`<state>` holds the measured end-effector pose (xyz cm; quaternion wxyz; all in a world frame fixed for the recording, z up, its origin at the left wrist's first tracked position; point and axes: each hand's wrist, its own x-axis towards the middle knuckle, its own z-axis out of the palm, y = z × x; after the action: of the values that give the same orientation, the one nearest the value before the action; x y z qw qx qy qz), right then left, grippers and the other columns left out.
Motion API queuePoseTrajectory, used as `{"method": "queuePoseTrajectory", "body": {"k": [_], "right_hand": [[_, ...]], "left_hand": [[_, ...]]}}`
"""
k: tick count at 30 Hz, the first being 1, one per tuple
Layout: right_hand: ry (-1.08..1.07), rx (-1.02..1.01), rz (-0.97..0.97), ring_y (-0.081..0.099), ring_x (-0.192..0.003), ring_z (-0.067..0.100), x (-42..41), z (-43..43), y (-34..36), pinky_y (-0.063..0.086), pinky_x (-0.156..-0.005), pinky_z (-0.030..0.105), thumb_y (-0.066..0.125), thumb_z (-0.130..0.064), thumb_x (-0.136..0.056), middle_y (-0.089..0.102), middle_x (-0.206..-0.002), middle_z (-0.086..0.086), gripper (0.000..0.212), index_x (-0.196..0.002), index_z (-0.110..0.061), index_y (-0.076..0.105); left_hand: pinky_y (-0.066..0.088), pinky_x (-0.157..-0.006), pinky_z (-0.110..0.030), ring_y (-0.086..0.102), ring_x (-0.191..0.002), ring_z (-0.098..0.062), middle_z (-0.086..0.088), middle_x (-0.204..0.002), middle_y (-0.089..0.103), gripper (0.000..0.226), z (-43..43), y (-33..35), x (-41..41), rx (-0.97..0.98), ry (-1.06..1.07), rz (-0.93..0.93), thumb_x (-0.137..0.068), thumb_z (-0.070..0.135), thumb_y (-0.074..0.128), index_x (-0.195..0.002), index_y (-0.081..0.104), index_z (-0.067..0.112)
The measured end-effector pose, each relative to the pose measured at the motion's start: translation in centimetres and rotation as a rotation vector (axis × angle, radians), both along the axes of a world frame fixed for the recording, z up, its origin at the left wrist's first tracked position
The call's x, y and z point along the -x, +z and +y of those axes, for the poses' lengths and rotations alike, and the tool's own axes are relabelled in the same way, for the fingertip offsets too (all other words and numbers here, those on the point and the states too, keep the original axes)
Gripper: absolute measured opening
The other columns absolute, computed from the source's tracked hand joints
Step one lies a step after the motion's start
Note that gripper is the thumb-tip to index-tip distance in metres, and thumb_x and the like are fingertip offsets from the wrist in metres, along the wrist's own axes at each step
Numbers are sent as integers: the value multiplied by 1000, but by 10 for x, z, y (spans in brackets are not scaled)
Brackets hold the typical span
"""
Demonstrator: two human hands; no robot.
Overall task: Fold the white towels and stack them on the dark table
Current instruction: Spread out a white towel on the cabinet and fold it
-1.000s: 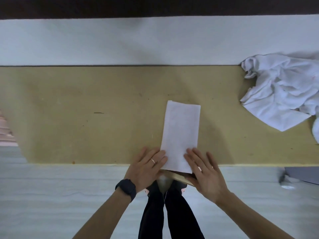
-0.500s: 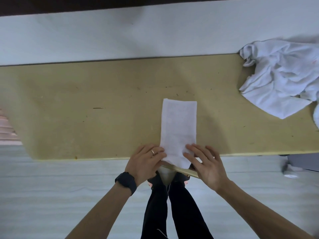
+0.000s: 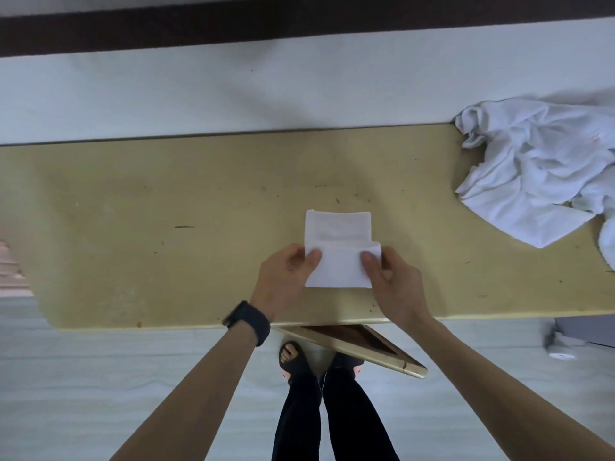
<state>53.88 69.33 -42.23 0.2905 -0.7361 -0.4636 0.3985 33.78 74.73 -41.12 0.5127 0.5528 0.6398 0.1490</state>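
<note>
A small white towel [image 3: 337, 251] lies on the tan table [image 3: 166, 227], its near half doubled up over the far half. My left hand [image 3: 288, 281] pinches the left corner of the raised flap, thumb on top. My right hand [image 3: 391, 282] pinches the right corner the same way. The far end of the towel still shows beyond the flap. A heap of crumpled white towels [image 3: 539, 174] sits at the table's right end.
A white wall strip [image 3: 266, 84] runs behind the table, with a dark band [image 3: 233, 24] above it. Below the near edge a gold-framed panel [image 3: 359, 347] leans by my feet. A grey object [image 3: 572, 331] stands on the floor at the right.
Both hands lifted the towel's near end off the table edge and carried it forward over the far half, so the long strip is now about half as long.
</note>
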Motion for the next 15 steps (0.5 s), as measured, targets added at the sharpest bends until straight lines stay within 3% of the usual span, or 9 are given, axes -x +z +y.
{"method": "queuePoseTrajectory", "body": {"k": [3, 6, 15], "right_hand": [[-57, 41, 7, 51, -59, 5, 3, 28, 1, 37, -50, 17, 45, -43, -101, 58, -71, -8, 25, -90, -22, 53], [-115, 107, -15, 57, -72, 4, 6, 48, -5, 41, -56, 23, 40, -43, -103, 61, -81, -12, 24, -101, -24, 53], [-133, 177, -136, 58, -70, 16, 7, 65, -17, 40, -57, 33, 39, -39, -102, 62, -77, -4, 21, -99, -22, 51]], "left_hand": [[53, -71, -30, 65, -86, -13, 8, -96, 68, 32, 25, -5, -11, 42, 75, -42, -95, 51, 54, -103, 65, 22], [58, -79, -44, 66, -88, -19, 4, -98, 68, 31, 41, -15, -17, 81, 122, -13, -96, 49, 50, -104, 62, 22], [46, -68, -28, 61, -87, -14, 7, -97, 65, 29, 56, -31, -25, 50, 122, 137, -97, 48, 49, -103, 59, 22]]}}
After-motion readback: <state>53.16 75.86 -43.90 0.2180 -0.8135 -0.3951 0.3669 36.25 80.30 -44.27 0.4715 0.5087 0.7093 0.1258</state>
